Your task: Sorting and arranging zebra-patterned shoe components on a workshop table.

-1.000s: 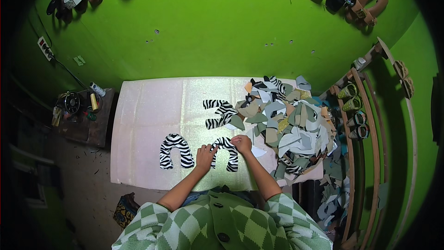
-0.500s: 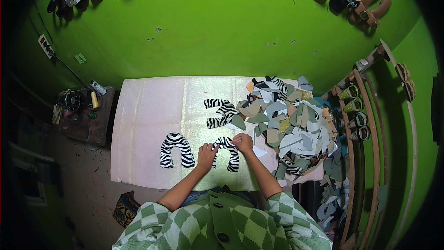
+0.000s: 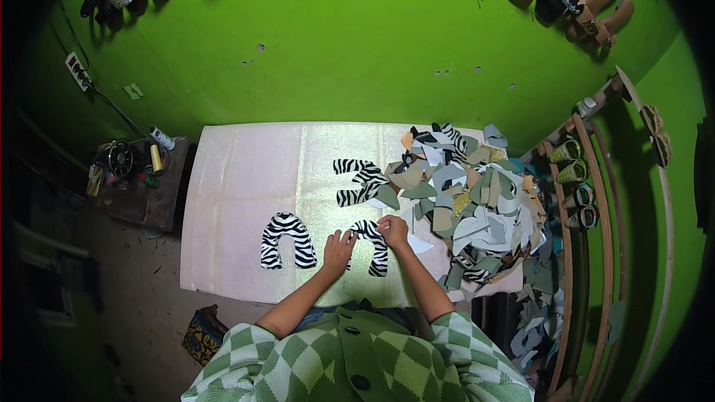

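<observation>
A zebra-print, arch-shaped piece [image 3: 378,257] lies in front of me on the pale table, its open end toward me. My left hand [image 3: 339,250] is on its left side, the fingers bent and closed against the curve. At the top right of the curve, my right hand [image 3: 392,231] pinches the edge between thumb and fingers. My fingers cover part of the piece's left arm and top. Left of my hands lies a matching zebra-print arch [image 3: 289,241]. Farther back, overlapping zebra-print arches [image 3: 365,182] lie sideways against the scraps.
A heap of grey, white and tan offcuts [image 3: 484,205] covers the right of the table [image 3: 238,201]. Wooden racks with sandals [image 3: 570,171] stand at the right. On the left, a small dark table [image 3: 141,205] bears thread spools. Shoes hang along the green wall [image 3: 350,67].
The whole view has shifted slightly, so the table and wall sit a little farther right. My hands stay at nearly the same spots on the zebra-print piece, with small finger movements.
</observation>
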A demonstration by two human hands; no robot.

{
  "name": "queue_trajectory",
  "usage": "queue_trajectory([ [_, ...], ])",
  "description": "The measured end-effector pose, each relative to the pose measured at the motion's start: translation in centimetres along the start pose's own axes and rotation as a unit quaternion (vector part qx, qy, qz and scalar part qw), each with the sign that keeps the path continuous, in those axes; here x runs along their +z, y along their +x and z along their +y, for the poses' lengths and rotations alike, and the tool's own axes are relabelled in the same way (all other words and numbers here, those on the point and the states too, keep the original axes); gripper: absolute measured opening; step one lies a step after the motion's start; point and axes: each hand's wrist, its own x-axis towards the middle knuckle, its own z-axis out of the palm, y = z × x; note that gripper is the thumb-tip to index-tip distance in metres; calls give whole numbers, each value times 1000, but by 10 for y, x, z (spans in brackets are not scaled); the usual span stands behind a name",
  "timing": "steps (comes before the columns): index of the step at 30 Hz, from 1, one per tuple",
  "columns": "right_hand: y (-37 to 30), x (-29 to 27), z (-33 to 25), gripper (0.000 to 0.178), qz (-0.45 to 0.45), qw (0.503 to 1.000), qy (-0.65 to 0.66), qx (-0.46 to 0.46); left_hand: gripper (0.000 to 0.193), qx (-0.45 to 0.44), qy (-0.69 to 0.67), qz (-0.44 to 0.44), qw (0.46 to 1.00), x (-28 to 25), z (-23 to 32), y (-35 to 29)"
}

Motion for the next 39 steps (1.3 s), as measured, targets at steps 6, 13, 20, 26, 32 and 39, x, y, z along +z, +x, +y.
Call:
queue_trajectory([
  [6,0,4,8,22,10,1000,5,-23,41,1,14,-33,999,-2,3,5],
  [13,-23,3,-10,20,74,991,-10,-112,39,8,14,-21,1000,0,2,4],
  [20,-67,39,-10,40,107,942,-206,-241,42,28,1,-32,999,-7,-3,4],
  [26,-77,33,-21,47,90,920,-334,-183,76,27,36,-66,997,-1,-3,4],
  [32,-79,24,-13,48,100,926,-327,-161,66,1,55,-95,994,1,5,5],
  [39,-85,13,4,47,113,922,-351,-122,47,-1,23,-38,999,7,2,3],
])
